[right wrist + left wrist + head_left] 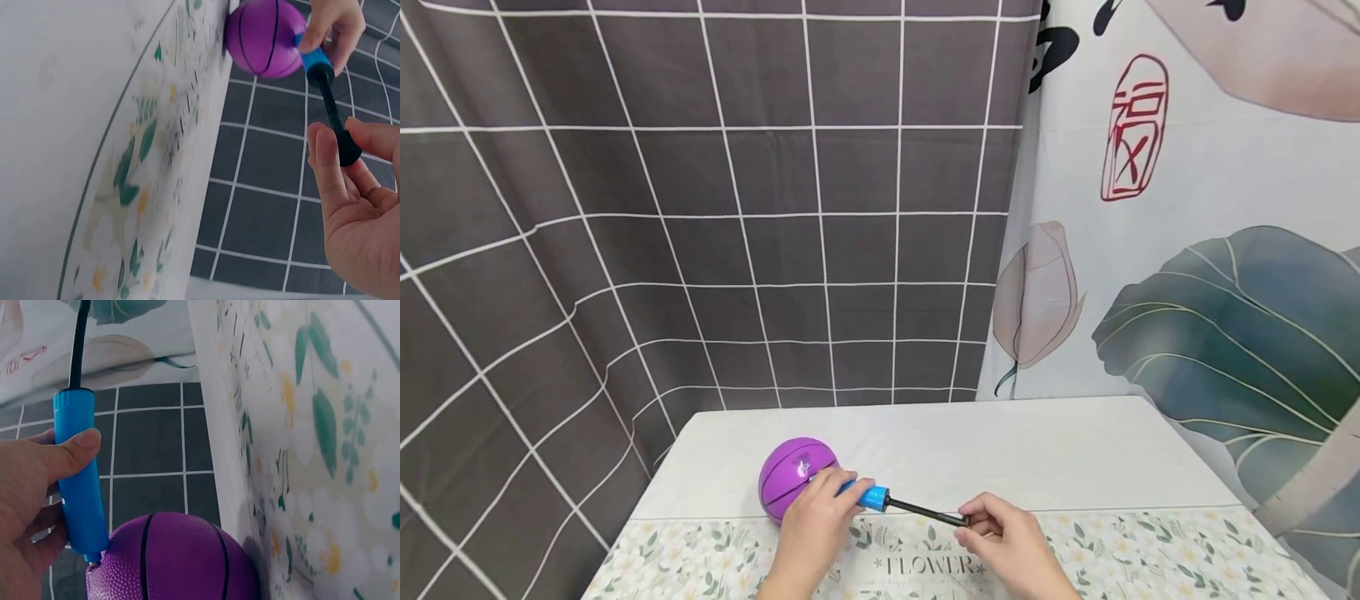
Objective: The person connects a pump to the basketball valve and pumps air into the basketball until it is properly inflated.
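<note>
A purple ball [790,475] with black lines sits on the left of the table. My left hand [817,523] grips the blue barrel of a hand pump [84,494], whose nozzle end meets the ball in the left wrist view. From the barrel's other end the black rod [925,510] extends out toward the right. At the rod's tip, the thumb and fingers of my right hand [1011,542] pinch the black end knob [347,150].
The table [1000,458] has a white back half and a flower-printed front strip. A dark grid curtain [857,250] hangs behind and to the left, and a white cloth with painted leaves [1060,167] hangs at the right.
</note>
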{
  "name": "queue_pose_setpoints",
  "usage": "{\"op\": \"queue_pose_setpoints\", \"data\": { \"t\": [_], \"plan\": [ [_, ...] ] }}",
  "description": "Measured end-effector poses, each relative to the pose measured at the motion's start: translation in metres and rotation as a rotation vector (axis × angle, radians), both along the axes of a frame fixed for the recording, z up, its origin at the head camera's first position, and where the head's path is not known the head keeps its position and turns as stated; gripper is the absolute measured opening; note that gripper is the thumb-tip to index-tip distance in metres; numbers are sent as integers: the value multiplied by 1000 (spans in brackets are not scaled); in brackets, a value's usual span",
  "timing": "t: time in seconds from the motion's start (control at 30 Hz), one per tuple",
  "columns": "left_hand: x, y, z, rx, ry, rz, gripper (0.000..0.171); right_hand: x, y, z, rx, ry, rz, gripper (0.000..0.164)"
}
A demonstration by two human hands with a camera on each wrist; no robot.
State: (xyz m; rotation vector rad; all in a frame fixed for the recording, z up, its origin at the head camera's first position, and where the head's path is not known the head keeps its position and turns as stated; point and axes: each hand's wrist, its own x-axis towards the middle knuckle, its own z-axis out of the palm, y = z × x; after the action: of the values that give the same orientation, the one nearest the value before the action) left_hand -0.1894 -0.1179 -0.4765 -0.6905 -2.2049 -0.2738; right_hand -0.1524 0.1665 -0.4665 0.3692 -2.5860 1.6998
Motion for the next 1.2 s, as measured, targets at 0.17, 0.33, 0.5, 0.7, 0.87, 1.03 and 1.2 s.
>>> {"op": "queue_pose_setpoints", "data": {
  "t": [0.17, 0.33, 0.5, 0.7, 0.87, 1.03, 1.2],
  "plan": [
    [1, -1, 3, 2, -7, -2, 50, 2, 6, 3, -24, -4, -19, 26],
    [4, 3, 3, -2, 16, -12, 50, 3, 3, 4, -42, 21, -42, 28],
    [8, 15, 1, 7, 52, -33, 50, 0, -9, 4, -28, 27, -72, 28],
    [12, 33, -7, 3, 77, -55, 50, -5, -28, 1, 23, 55, -48, 25],
    [12, 37, -7, 14, 18, -96, 47, -8, -37, -2, 30, 59, -15, 25],
    [7, 26, -1, 16, -41, -87, 43, -6, -36, 0, 2, 51, -12, 24],
    [3, 11, 2, 4, -31, -28, 44, -1, -23, 3, -31, 1, -26, 22]
  ]
}}
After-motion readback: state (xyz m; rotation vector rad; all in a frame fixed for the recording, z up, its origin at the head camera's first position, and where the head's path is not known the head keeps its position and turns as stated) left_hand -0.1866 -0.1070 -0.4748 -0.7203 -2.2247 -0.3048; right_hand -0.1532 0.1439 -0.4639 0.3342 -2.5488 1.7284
